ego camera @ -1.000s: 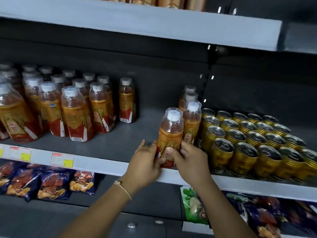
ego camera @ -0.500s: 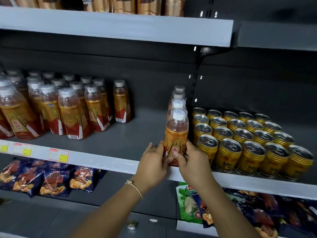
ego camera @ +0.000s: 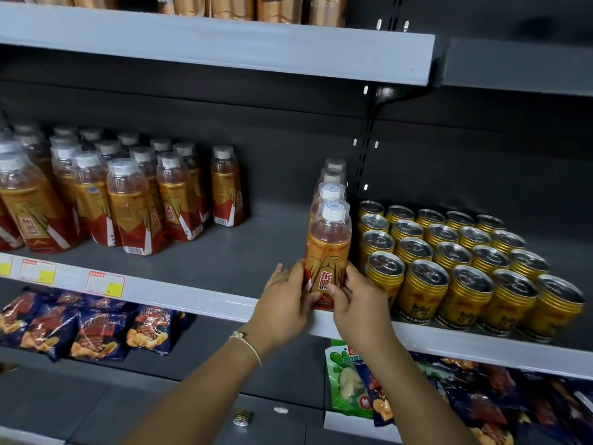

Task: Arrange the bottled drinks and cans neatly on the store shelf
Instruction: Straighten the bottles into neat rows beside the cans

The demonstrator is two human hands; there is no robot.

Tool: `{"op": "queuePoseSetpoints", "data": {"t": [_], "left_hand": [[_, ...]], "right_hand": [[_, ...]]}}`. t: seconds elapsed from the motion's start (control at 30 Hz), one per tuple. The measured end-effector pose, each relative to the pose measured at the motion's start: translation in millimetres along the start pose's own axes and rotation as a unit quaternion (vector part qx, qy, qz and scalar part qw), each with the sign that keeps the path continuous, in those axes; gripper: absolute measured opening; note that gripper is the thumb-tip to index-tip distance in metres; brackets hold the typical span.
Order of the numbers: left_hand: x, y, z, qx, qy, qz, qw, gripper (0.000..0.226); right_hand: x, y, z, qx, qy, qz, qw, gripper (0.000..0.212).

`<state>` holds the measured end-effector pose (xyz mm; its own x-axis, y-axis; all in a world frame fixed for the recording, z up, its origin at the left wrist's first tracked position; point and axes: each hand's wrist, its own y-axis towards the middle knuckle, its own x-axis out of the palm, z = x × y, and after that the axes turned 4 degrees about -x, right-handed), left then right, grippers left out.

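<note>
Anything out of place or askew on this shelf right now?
One lone bottle stands apart from the left bottle group, and a small can lies loose on the bottom shelf. The bottle row by the gold cans looks straight.

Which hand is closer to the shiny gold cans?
The right hand. It holds the right side of the front bottle, just beside the nearest gold cans. The left hand holds the bottle's far side, away from them.

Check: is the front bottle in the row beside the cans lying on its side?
No, the front bottle stands upright at the shelf edge, gripped by left hand and right hand.
</note>
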<state>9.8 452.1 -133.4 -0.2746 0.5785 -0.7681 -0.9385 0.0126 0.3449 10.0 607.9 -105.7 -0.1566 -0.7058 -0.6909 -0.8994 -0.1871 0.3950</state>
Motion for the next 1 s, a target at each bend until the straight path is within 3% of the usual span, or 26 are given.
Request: {"op": "queuePoseSetpoints", "data": {"t": [0.1, 0.17, 0.27, 0.5, 0.8, 1.0], "left_hand": [[-8.6, 3.4, -8.1, 0.024, 0.024, -0.029, 0.999, 0.06], [-17.7, 6.1, -17.2, 0.045, 0.05, -0.046, 0.997, 0.064], [-32.8, 10.0, -36.2, 0.053, 0.059, -0.042, 0.996, 0.055], [-80.3, 36.2, -99.5, 0.023, 0.101, -0.02, 0.994, 0.05], [-121.2, 65.6, -162.1, 0.01, 0.12, -0.046, 0.992, 0.043], [-117.5, 65.7, -177.1, 0.012, 0.068, -0.023, 0.997, 0.049]], "right_hand": [[3.8, -14.2, -6.5, -0.006, 0.053, 0.11, 0.992, 0.037], [7.8, -22.0, -15.3, -0.059, 0.074, 0.207, 0.974, 0.027], [18.3, -23.7, -32.4, -0.141, 0.069, 0.246, 0.957, 0.023], [62.8, 7.0, -71.0, -0.143, 0.071, 0.144, 0.977, 0.032], [134.0, 115.6, -94.6, -0.039, 0.047, 0.024, 0.998, 0.041], [178.9, 196.5, -108.3, 0.059, 0.066, -0.028, 0.996, 0.063]]}}
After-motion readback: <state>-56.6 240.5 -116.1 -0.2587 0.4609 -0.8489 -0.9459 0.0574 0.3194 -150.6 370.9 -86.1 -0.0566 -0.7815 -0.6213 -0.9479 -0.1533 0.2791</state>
